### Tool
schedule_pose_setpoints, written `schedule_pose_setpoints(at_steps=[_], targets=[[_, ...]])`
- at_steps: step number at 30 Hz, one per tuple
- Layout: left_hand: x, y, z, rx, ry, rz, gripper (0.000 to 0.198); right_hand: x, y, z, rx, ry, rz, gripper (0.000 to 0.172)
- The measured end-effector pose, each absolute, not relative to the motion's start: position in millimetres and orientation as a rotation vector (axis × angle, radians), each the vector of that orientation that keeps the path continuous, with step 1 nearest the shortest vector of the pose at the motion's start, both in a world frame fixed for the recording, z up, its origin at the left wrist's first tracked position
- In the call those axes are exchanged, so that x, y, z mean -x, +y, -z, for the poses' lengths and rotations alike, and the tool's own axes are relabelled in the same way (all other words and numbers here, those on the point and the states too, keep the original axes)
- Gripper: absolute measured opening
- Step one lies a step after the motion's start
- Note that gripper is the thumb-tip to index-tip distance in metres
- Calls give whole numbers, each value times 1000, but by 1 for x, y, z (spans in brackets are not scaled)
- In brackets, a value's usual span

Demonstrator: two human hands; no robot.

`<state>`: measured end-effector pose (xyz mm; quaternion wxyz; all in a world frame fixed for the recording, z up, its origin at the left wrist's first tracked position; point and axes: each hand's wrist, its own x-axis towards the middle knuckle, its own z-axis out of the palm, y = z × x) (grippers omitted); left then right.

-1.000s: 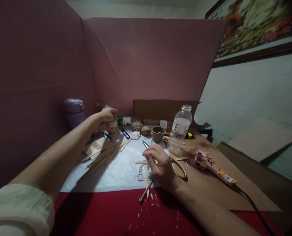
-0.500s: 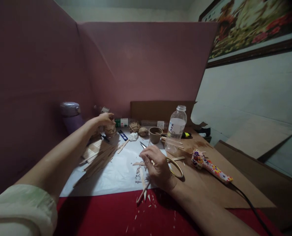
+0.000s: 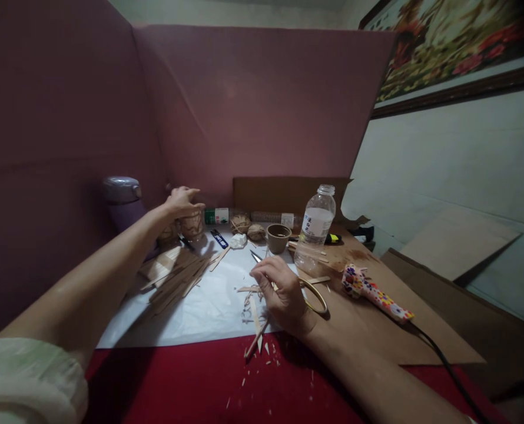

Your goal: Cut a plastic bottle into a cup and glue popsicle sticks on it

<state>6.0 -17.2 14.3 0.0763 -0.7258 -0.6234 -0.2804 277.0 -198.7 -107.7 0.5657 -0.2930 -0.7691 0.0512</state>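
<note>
My left hand (image 3: 183, 201) reaches to the back left, fingers stretched out and apart, over a twine-wrapped jar (image 3: 191, 226). Whether the fingertips touch anything there is hard to see. Lower down, my right hand (image 3: 280, 288) is closed around scissors; the blade tips (image 3: 255, 257) point away from me and a gold handle loop (image 3: 317, 296) shows on the right. Beneath that hand, cut wooden sticks (image 3: 256, 321) and bits of twine lie on a white sheet (image 3: 186, 325). A pile of flat wooden sticks (image 3: 180, 285) spreads under my left forearm.
Balls of twine (image 3: 241, 223), a brown cup (image 3: 278, 240), a blue-handled cutter (image 3: 219, 239) and an upright clear bottle (image 3: 317, 227) stand or lie behind. A flowered glue gun (image 3: 377, 294) with a cord rests on cardboard (image 3: 430, 344). A purple flask (image 3: 127, 212) stands left.
My left hand has lifted slightly and moved a little left, above the twine-wrapped jar. The view has shifted a bit. My right hand stays in place with the scissors.
</note>
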Motion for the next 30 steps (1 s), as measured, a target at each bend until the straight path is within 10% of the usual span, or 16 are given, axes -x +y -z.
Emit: schedule_pose_setpoints(at_steps=[19, 30], targets=[[-135, -140, 75, 2400, -1647, 1556, 37, -316, -182, 74, 827, -1079, 367, 13], [-125, -155, 113, 2389, -1376, 1411, 30, -347, -131, 97, 1332, -1069, 167, 101]])
